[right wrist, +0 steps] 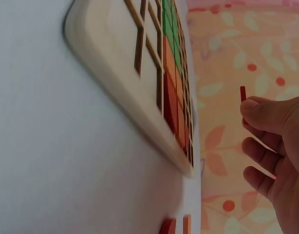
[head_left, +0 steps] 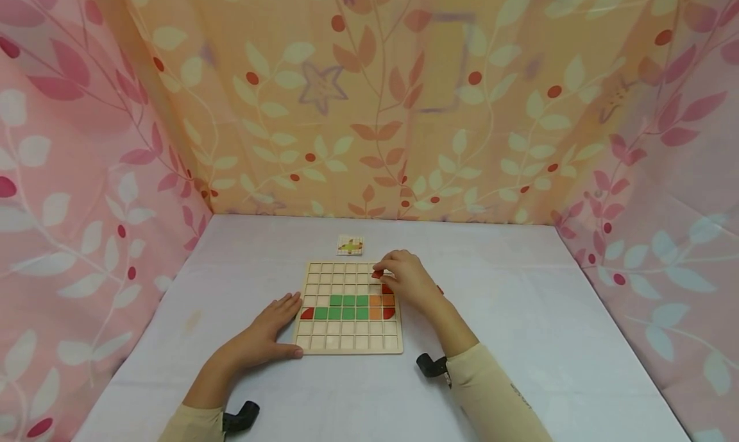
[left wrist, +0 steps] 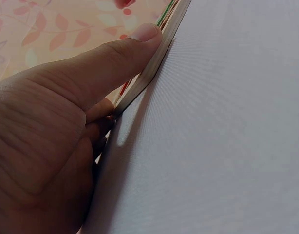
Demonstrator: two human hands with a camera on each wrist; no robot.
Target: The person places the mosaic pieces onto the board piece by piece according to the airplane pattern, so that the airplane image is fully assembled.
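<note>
A wooden grid board (head_left: pixel 346 330) lies on the white table, with green tiles (head_left: pixel 349 306), orange tiles (head_left: pixel 375 306) and a few red tiles (head_left: pixel 307 313) set in its middle rows. My right hand (head_left: pixel 407 281) is over the board's upper right corner. Between thumb and finger it pinches a small red tile (right wrist: pixel 243 92), raised off the board and seen edge-on in the right wrist view. At the board's left edge rests my left hand (head_left: pixel 262 336), its fingers extended along that side. The left thumb (left wrist: pixel 125 51) touches the rim near the lower left corner.
A small picture card (head_left: pixel 350 245) with a coloured grid pattern lies just behind the board. Right of the board, partly hidden by the right arm, are a loose red piece (right wrist: pixel 169 226) and an orange piece (right wrist: pixel 187 225). Patterned cloth walls (head_left: pixel 369 108) enclose the table.
</note>
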